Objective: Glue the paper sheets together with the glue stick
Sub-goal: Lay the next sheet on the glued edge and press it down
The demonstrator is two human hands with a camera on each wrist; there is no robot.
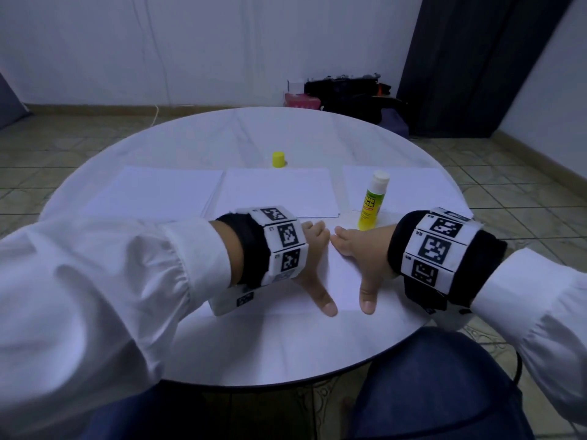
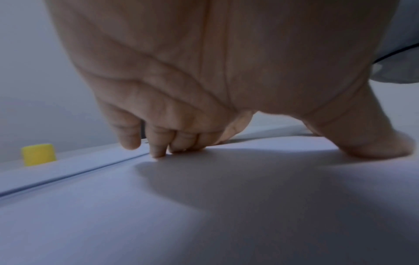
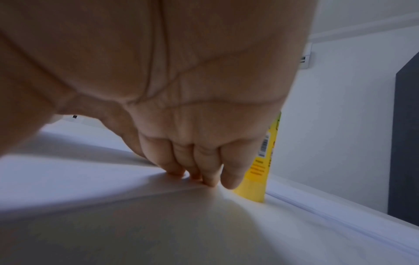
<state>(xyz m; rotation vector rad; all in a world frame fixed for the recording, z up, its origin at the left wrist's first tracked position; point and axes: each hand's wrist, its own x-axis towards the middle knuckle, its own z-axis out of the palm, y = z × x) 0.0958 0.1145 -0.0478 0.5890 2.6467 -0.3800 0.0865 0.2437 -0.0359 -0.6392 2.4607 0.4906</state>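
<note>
On the round white desk (image 1: 197, 134) lie paper sheets (image 1: 279, 192) — both hands, left (image 1: 313, 249) and right (image 1: 359, 246), spread flat, press the near sheet (image 1: 336, 274). The uncapped glue stick (image 1: 371, 201) stands just beyond the right hand — its yellow cap (image 1: 278, 159) farther back.

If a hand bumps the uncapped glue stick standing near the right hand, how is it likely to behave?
The glue stick stands upright, tall and narrow on a small base, so a nudge from the right hand would probably tip it. Being a cylinder, it would likely roll once down. Its white tip is exposed, the yellow cap standing apart, so it might smear the paper.
</note>
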